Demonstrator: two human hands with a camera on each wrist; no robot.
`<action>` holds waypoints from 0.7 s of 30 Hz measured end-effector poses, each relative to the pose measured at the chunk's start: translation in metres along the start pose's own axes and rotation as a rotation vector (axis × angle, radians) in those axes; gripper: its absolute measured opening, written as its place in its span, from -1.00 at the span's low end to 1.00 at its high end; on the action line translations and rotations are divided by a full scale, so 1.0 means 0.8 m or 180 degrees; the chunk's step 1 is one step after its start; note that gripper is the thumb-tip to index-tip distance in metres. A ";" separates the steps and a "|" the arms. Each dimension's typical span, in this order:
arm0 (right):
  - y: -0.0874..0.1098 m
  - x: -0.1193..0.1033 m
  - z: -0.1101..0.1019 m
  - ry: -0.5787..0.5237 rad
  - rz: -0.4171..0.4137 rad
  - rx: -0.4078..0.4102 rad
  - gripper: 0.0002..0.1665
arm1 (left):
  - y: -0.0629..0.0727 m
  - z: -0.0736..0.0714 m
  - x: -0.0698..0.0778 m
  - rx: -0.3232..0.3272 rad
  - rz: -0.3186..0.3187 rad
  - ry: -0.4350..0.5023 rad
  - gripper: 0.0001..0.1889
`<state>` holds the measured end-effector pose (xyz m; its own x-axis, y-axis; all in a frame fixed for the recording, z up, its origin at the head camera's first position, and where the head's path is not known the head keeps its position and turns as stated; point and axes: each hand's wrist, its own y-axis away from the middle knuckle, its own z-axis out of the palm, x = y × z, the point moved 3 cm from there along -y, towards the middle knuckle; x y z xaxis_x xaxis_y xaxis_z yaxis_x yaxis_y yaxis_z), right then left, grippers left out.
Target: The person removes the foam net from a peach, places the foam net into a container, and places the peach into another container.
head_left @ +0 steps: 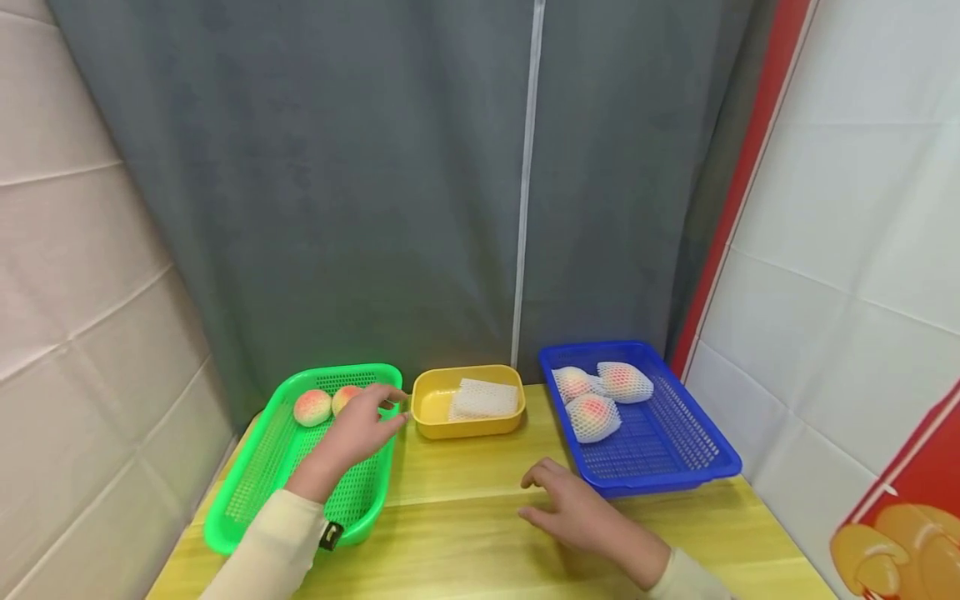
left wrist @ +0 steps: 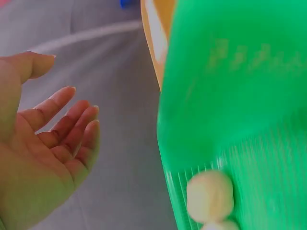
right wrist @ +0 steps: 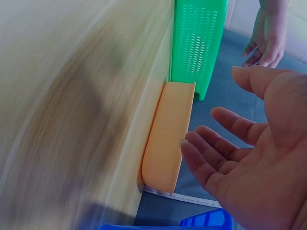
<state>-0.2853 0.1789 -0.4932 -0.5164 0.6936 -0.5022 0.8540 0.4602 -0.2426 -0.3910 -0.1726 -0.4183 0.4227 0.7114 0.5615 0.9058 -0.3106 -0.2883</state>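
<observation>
My left hand [head_left: 365, 423] hovers over the right side of the green basket [head_left: 255, 475], its fingers loosely bent and holding nothing. Two bare peaches, a left peach [head_left: 312, 407] and a right peach [head_left: 345, 397], lie at the far end of that basket; the hand partly covers the right one. Over the wooden table, between the yellow container and the blue basket, my right hand [head_left: 573, 510] is held with relaxed fingers and nothing in them. White foam net sleeves [head_left: 483, 398] lie inside the yellow container [head_left: 468, 428], just right of my left fingertips.
At the right stands a blue basket [head_left: 660, 482] with three peaches in foam nets [head_left: 592, 417]. The wooden table [head_left: 450, 533] reaches back to a grey curtain [head_left: 337, 183]. White cloth walls [head_left: 90, 333] close in both sides.
</observation>
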 end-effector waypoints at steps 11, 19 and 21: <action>-0.008 0.001 0.000 0.0019 -0.0025 0.0050 -0.63 | 0.056 0.086 0.061 0.0167 0.0447 0.0071 -0.68; -0.009 -0.003 0.001 0.0052 -0.0080 0.0107 -0.66 | 0.077 0.120 0.067 0.0038 0.0503 0.0133 -0.68; -0.009 -0.004 -0.001 0.0042 -0.0090 0.0126 -0.67 | 0.077 0.120 0.066 0.0036 0.0503 0.0134 -0.67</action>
<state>-0.2894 0.1737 -0.4893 -0.5410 0.6879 -0.4838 0.8407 0.4578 -0.2892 -0.3157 -0.0934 -0.4810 0.5609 0.6272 0.5404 0.8277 -0.4091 -0.3842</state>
